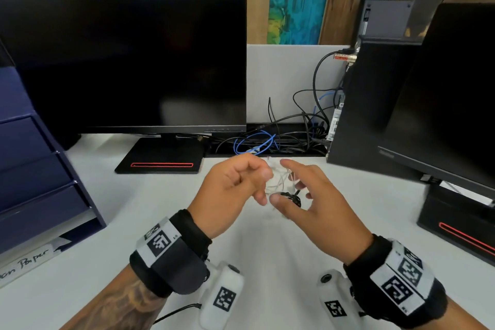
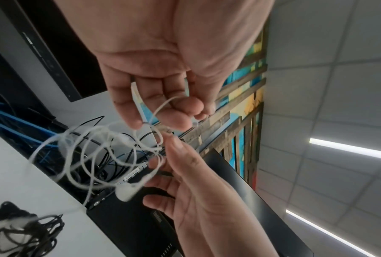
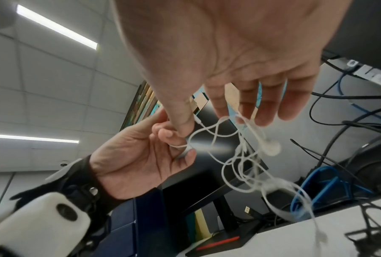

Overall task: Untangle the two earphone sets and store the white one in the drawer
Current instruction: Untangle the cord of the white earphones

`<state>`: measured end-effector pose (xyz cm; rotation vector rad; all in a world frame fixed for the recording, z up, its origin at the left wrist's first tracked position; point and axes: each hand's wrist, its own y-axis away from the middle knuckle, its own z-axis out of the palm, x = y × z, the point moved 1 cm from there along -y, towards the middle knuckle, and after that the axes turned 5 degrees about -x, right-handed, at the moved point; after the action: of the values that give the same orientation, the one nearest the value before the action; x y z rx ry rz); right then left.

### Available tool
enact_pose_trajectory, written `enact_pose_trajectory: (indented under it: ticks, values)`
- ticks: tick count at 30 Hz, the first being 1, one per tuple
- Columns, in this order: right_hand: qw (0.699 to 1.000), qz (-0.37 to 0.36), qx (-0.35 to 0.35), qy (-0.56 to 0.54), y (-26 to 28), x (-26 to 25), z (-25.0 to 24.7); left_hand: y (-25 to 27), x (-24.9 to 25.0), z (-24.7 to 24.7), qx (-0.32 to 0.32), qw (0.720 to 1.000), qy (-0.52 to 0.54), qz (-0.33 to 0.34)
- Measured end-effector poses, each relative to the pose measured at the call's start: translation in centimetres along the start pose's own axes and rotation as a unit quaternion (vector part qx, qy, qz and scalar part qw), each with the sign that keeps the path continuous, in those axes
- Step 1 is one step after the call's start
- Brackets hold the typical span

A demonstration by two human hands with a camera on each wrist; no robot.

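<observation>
A: Which step is this?

B: Untangling, I'd say. Both hands are raised above the white surface (image 1: pixel 267 244), near the middle, with the white earphones (image 2: pixel 101 153) strung in loose loops between them. The left hand (image 1: pixel 230 190) has its fingers curled, pinching one end of the white cord. The right hand (image 1: pixel 310 195) has its fingers spread fairly wide, with the cord hooked over the fingertips (image 3: pixel 264 114)

A: And the black earphones?

B: The black earphones (image 2: pixel 24 226) lie in a heap on the surface below the hands. A blurred white strand reaches down to that heap, so the two sets look still joined, though I can't tell how tightly

A: What does the next move call for?

B: Probably drawing the white cord up and clear of the black heap, gently, so no loop tightens. The blue drawers (image 1: pixel 34 163) stand at the far left, all closed, so one needs opening
</observation>
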<state>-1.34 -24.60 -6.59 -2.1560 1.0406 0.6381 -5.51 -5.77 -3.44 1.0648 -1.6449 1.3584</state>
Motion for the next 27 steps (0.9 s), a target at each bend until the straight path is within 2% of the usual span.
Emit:
enact_pose_trajectory:
  ticks: [4, 7, 12, 15, 17, 19, 20, 21, 22, 23, 24, 25, 26, 27]
  values:
    - [0.998, -0.011, 0.042, 0.037, 0.0, -0.1, -0.6, 0.4, 0.5, 0.4, -0.034, 0.998, -0.043, 0.015]
    - [0.998, -0.02, 0.039, 0.036, -0.1, -0.7, -0.9, 0.6, 0.9, 0.7, -0.048, 0.997, -0.06, 0.028]
    - [0.997, 0.0, 0.018, -0.071, -0.1, -1.2, -1.8, 0.2, 0.8, -0.3, -0.007, 0.995, -0.093, 0.034]
    - [0.995, -0.007, 0.076, -0.067, -0.5, -1.4, -2.8, -0.3, -0.3, -1.9, 0.005, 0.984, -0.177, 0.004]
    - [0.979, 0.001, 0.095, -0.178, -0.8, -1.5, -3.2, -0.4, -1.2, -3.0, 0.024, 0.961, -0.276, -0.013]
    - [0.929, 0.028, 0.086, -0.36, -1.0, -2.0, -3.7, -0.6, -1.8, -4.0, 0.063, 0.95, -0.304, -0.021]
    - [0.911, 0.038, 0.079, -0.403, -1.0, -2.2, -4.0, -0.7, -2.1, -4.5, 0.085, 0.955, -0.282, -0.027]
    - [0.915, 0.04, 0.075, -0.394, -0.9, -2.1, -4.3, -0.9, -2.2, -5.1, 0.108, 0.963, -0.243, -0.032]
    - [0.941, 0.03, 0.078, -0.328, -0.9, -1.8, -4.6, -1.1, -2.2, -5.6, 0.13, 0.969, -0.207, -0.035]
    - [0.972, 0.01, 0.091, -0.218, -0.9, -1.5, -4.9, -1.2, -2.1, -6.0, 0.145, 0.972, -0.182, -0.036]
    - [0.989, -0.01, 0.11, -0.096, -0.9, -1.3, -5.1, -1.3, -2.1, -6.3, 0.152, 0.972, -0.173, -0.036]
    - [0.99, -0.029, 0.136, -0.012, -1.0, -1.2, -5.2, -1.3, -2.1, -6.5, 0.152, 0.972, -0.175, -0.036]
    - [0.985, -0.04, 0.165, 0.013, -1.1, -0.9, -5.2, -1.3, -2.0, -6.5, 0.15, 0.971, -0.185, -0.035]
    - [0.981, -0.039, 0.189, -0.014, -1.2, -0.6, -5.2, -1.3, -1.9, -6.4, 0.151, 0.969, -0.193, -0.033]
